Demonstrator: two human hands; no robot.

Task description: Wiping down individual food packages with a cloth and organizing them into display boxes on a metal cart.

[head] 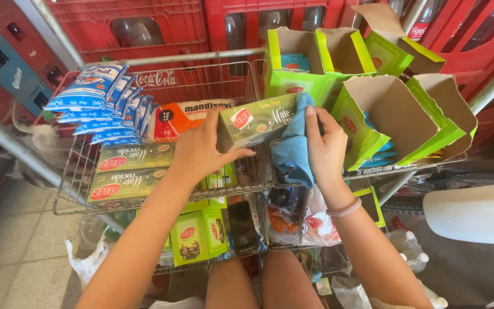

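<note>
Hands: left (201,151) grips one green box (257,121), right (325,146) one blue cloth (293,150)

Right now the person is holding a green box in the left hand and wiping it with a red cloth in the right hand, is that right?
Not quite. The cloth is blue, not red. The head view shows it. The rest stands: the left hand holds the green box and the right hand presses the cloth against its end.

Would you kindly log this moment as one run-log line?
left hand: holds green box | right hand: presses blue cloth to box end | below: wire basket
</note>
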